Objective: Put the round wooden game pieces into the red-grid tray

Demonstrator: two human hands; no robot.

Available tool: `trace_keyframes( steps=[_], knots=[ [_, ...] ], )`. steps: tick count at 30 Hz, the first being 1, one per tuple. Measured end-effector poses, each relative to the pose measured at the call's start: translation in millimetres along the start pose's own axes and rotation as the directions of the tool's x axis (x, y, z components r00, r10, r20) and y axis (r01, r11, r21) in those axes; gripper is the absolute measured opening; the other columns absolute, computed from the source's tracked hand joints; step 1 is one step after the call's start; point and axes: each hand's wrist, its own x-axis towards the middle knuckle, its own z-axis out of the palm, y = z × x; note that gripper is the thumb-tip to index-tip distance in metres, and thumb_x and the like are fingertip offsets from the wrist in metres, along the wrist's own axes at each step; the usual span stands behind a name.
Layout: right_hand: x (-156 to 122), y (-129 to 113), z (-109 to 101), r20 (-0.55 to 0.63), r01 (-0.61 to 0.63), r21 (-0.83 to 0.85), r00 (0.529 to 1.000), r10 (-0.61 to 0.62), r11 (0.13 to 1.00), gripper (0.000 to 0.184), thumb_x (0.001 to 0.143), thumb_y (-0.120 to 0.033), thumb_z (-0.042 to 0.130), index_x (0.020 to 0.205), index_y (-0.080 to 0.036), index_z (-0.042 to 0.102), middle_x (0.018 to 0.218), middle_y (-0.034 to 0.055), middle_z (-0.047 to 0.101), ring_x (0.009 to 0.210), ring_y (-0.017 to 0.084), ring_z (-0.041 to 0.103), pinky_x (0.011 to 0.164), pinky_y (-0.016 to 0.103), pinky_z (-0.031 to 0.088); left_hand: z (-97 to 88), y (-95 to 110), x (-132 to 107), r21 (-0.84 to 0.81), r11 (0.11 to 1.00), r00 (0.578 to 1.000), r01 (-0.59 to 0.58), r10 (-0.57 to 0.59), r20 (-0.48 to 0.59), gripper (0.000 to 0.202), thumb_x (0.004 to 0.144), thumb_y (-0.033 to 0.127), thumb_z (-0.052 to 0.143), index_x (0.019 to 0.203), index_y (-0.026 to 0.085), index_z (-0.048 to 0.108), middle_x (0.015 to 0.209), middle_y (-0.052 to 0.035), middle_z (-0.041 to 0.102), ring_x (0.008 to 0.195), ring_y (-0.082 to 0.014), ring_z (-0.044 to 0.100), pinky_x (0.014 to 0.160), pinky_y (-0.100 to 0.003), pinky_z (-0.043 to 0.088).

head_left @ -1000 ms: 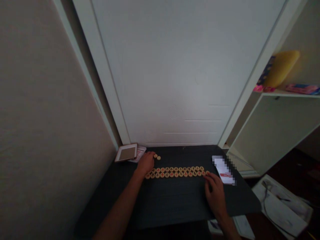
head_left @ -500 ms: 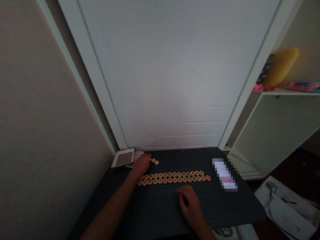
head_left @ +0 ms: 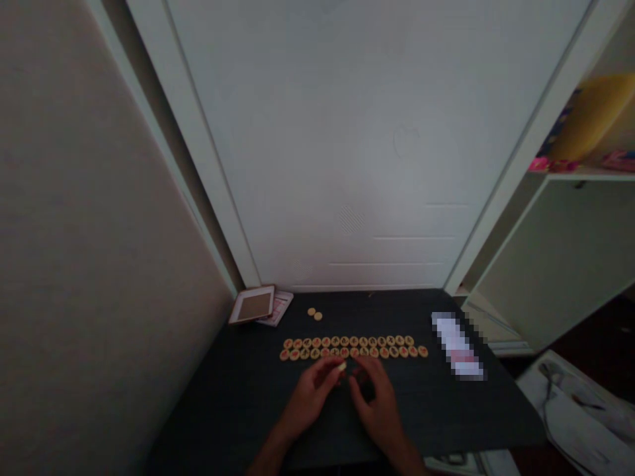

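My left hand (head_left: 313,390) pinches a small pale xiangqi piece (head_left: 342,366) between thumb and fingertips, above the near side of the desk. My right hand (head_left: 373,393) is just to the right of it, its curled fingers and thumb apart with nothing visible between them. Beyond both hands lie two rows of round wooden xiangqi pieces (head_left: 335,342), marked with red or dark characters. Fingertips overlap the edge of the near row. Farther back, two plain-faced xiangqi pieces (head_left: 314,314) lie close together.
On the dark desk (head_left: 238,396), a framed flat box (head_left: 254,306) overlaps a pink printed card (head_left: 278,309) at the back left. A blurred-out white phone-like object (head_left: 456,345) lies to the right. A white panel (head_left: 322,145) rises behind the desk, with a wall at left.
My left hand has come back from the far left to beside my right hand, bringing a xiangqi piece. The plain-faced group now shows two pieces. The view has shifted slightly.
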Motion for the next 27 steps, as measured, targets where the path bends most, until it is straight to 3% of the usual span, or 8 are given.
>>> trace_keyframes(
  steps=[5, 15, 22, 27],
  knots=[
    [-4.1, 2.4, 4.0, 0.087, 0.001, 0.017, 0.996, -0.002, 1.000, 0.019, 0.097, -0.030, 0.056, 0.111, -0.026, 0.070, 0.104, 0.0072, 0.070, 0.095, 0.021, 0.068, 0.084, 0.033, 0.060, 20.5, -8.6, -4.6, -0.043, 0.997, 0.998, 0.057, -0.057, 0.012, 0.042, 0.088, 0.056, 0.061, 0.107, 0.020, 0.071, 0.110, -0.0083, 0.076, 0.100, -0.0245, 0.071, 0.089, -0.034, 0.057],
    [-6.2, 3.1, 4.2, 0.177, -0.009, 0.000, 0.984, 0.009, 1.000, 0.026, 0.094, -0.028, 0.063, 0.120, -0.029, 0.067, 0.107, 0.0064, 0.072, 0.097, 0.022, 0.069, 0.085, 0.034, 0.060, 21.3, -14.7, -14.0, -0.020, 0.999, 0.993, 0.042, -0.044, -0.106, 0.033, 0.093, 0.050, 0.056, 0.110, 0.023, 0.065, 0.109, -0.0063, 0.075, 0.098, -0.0230, 0.072, 0.089, -0.032, 0.055],
    [-8.1, 6.0, 2.0, 0.181, 0.006, -0.021, 0.983, -0.002, 1.000, 0.035, 0.097, -0.024, 0.057, 0.131, -0.030, 0.062, 0.119, 0.0073, 0.071, 0.110, 0.023, 0.068, 0.096, 0.040, 0.058, 24.2, -14.5, -12.4, -0.074, 0.996, 0.995, 0.048, -0.055, -0.083, 0.030, 0.090, 0.049, 0.063, 0.103, 0.022, 0.059, 0.101, -0.0064, 0.076, 0.098, -0.0229, 0.072, 0.087, -0.031, 0.056],
    [-10.4, 6.9, 3.2, 0.175, 0.005, -0.006, 0.985, -0.004, 1.000, 0.036, 0.095, -0.023, 0.059, 0.130, -0.030, 0.062, 0.118, 0.0068, 0.073, 0.106, 0.023, 0.070, 0.094, 0.039, 0.059, 23.8, -14.3, -12.4, -0.084, 0.995, 0.996, 0.055, -0.061, -0.069, 0.029, 0.089, 0.049, 0.065, 0.103, 0.023, 0.058, 0.098, -0.0053, 0.078, 0.094, -0.0230, 0.075, 0.083, -0.030, 0.057]
  ],
)
